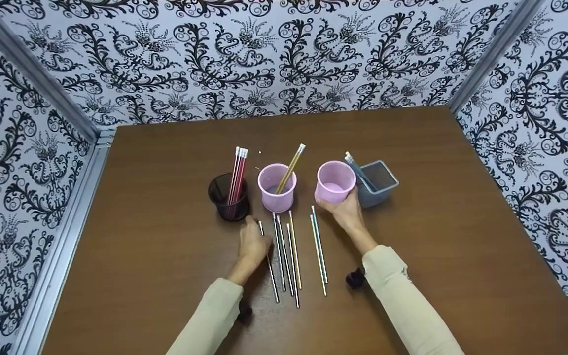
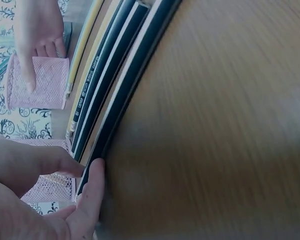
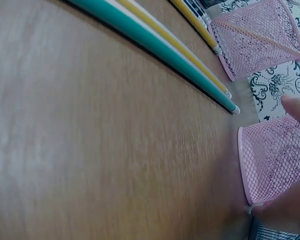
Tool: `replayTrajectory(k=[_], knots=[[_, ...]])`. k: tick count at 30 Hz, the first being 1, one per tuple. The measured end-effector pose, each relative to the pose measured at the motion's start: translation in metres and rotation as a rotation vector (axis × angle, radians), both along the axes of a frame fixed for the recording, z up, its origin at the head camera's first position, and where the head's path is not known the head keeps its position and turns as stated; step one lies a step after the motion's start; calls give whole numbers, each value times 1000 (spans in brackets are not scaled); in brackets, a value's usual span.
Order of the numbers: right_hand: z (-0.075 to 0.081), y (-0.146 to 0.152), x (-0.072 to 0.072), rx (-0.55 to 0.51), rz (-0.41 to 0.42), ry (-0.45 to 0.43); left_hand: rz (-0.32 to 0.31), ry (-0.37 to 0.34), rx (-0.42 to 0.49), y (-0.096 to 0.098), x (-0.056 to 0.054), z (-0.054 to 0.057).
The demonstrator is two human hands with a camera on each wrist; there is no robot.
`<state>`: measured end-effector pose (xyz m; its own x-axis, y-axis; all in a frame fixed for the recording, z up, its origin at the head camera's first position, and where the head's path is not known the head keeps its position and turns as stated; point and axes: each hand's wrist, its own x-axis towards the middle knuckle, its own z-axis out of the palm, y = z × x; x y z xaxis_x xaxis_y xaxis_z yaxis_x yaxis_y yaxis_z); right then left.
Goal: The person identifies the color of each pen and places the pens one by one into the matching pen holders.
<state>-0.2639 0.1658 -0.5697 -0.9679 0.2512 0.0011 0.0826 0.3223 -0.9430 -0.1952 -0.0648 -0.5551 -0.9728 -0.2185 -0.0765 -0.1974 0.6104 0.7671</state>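
My left hand (image 1: 253, 241) pinches one end of a black-and-silver pencil (image 1: 272, 281) between thumb and finger, low over the table. Seen from the left wrist, this pencil (image 2: 135, 65) lies beside several others. My right hand (image 1: 349, 214) holds a pink mesh pen cup (image 1: 332, 197) low around its side, thumb on the left and fingers on the right. Inside, that cup shows only its bottom. A second pink mesh cup (image 1: 276, 201), holding yellow pencils (image 1: 290, 168), stands to its left. Several dark and yellow pencils (image 1: 284, 256) lie between the hands.
Left of the pink cups is a black mesh cup (image 1: 220, 197) with red pencils (image 1: 237, 172). A grey square mesh holder (image 1: 375, 197) with teal pencils (image 1: 360, 172) stands close by the right hand. Two more pencils (image 1: 319, 251) lie on the brown table (image 1: 156, 246). Patterned walls (image 1: 264, 59) surround it.
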Motion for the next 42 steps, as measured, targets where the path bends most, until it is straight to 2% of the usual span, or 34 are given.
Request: replayTrajectory(k=[7,15,20,25,28,32,39,42], knots=[[-5,-1,-7,-81,2,77,-30,7,-23,5,-1,11],[-10,1,-8,-98,-23,133,-119,134,-41,20,0,35],[-10,0,-8,-104,-28,140,-178,228,5,31,-3,55],[-16,-1,-9,-157,-19,170,-213,284,114,43,-15,78],[-19,0,-8,-159,-3,180,-203,316,175,48,-25,91],[-22,2,-8,-141,24,165,-158,329,240,53,-39,107],[-26,4,-11,-142,48,168,-45,262,261,56,-60,135],[-27,5,-11,-135,67,209,-19,273,290,56,-65,145]])
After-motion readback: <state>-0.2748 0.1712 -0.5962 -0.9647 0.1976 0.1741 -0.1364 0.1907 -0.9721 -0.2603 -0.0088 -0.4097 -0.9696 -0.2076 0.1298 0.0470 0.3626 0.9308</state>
